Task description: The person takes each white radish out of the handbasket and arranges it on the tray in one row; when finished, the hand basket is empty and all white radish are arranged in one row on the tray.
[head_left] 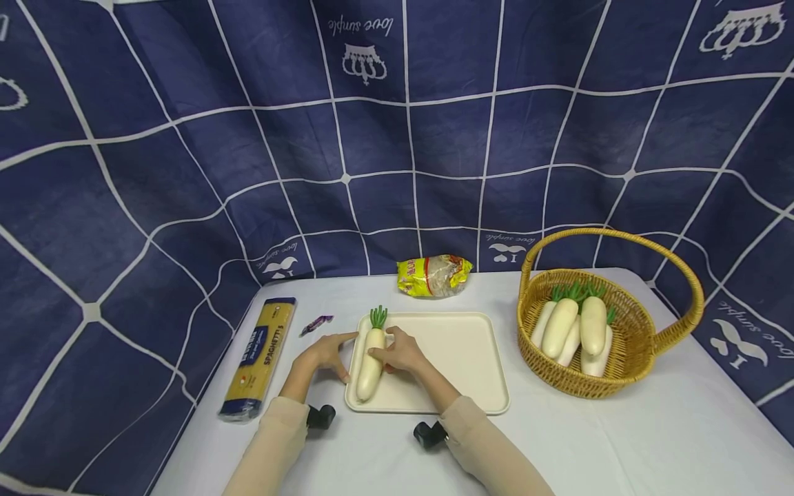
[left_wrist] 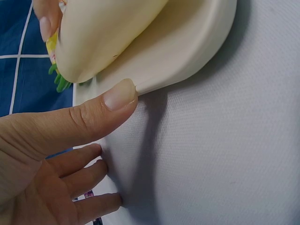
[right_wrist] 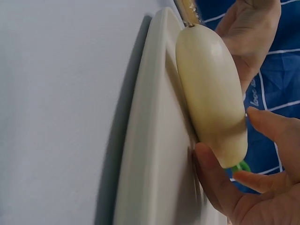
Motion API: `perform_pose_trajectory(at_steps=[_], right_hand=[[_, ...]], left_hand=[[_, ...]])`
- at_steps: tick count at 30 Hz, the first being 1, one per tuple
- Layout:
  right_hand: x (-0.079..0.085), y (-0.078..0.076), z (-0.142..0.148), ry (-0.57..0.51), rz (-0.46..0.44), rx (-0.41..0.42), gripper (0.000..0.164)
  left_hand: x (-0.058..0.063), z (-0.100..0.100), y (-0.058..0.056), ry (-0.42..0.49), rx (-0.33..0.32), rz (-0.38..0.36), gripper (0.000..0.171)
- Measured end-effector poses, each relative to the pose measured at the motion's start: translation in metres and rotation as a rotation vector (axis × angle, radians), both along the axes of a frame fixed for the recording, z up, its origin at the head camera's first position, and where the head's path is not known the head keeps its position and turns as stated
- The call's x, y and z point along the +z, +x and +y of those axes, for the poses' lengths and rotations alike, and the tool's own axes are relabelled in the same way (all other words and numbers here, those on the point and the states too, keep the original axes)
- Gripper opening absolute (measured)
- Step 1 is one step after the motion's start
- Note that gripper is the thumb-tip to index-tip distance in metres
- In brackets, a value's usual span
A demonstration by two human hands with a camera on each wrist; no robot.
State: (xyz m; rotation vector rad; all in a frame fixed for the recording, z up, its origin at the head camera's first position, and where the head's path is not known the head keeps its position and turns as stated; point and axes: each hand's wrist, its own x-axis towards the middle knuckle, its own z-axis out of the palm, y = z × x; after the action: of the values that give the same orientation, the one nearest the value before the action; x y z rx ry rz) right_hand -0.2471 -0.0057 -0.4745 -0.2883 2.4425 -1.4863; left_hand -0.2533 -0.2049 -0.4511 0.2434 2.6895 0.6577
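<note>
A white radish [head_left: 371,365] with a short green top lies lengthwise along the left side of a cream tray [head_left: 446,358]. My right hand [head_left: 400,350] holds it near the leafy end, and the right wrist view shows the thumb on one side of the radish [right_wrist: 211,89] and the fingers on the other. At the tray's left edge is my left hand [head_left: 324,355], thumb and fingers spread apart with nothing between them. In the left wrist view the left thumb [left_wrist: 101,110] is right at the tray's rim [left_wrist: 187,65].
A wicker basket [head_left: 583,386] with a tall handle stands at the right, holding several white radishes [head_left: 560,328]. To the left lies a spaghetti pack [head_left: 260,358]; a small purple wrapped candy [head_left: 316,325] is near it. A yellow-and-clear bag [head_left: 434,275] sits behind the tray, before the blue curtain.
</note>
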Motion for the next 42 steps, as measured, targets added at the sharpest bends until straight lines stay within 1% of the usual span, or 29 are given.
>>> perform_pose_trajectory(at_steps=[9, 11, 15, 23, 29, 36, 42], right_hand=[[-0.002, 0.005, 0.027, 0.000, 0.015, -0.003, 0.070], [0.000, 0.006, 0.034, -0.013, 0.007, -0.003, 0.070], [0.004, 0.008, 0.051, -0.039, -0.002, -0.003, 0.069], [0.019, 0.016, 0.083, -0.081, 0.010, -0.028, 0.069], [0.032, 0.019, 0.113, -0.106, 0.020, -0.052, 0.071], [0.050, 0.025, 0.157, -0.099, 0.071, -0.064, 0.071], [0.065, 0.032, 0.203, -0.086, 0.112, -0.110, 0.072]], left_hand=[[0.001, -0.001, 0.002, 0.009, -0.011, 0.015, 0.103], [0.001, -0.002, 0.002, 0.010, -0.018, 0.023, 0.102], [0.000, -0.003, 0.001, 0.022, -0.011, 0.024, 0.103], [-0.002, -0.004, 0.000, 0.016, -0.016, 0.024, 0.103], [-0.002, -0.004, 0.000, 0.012, -0.021, 0.031, 0.103], [-0.001, -0.002, 0.000, 0.021, -0.027, 0.025, 0.103], [-0.001, -0.001, 0.000, 0.009, -0.019, 0.022, 0.103]])
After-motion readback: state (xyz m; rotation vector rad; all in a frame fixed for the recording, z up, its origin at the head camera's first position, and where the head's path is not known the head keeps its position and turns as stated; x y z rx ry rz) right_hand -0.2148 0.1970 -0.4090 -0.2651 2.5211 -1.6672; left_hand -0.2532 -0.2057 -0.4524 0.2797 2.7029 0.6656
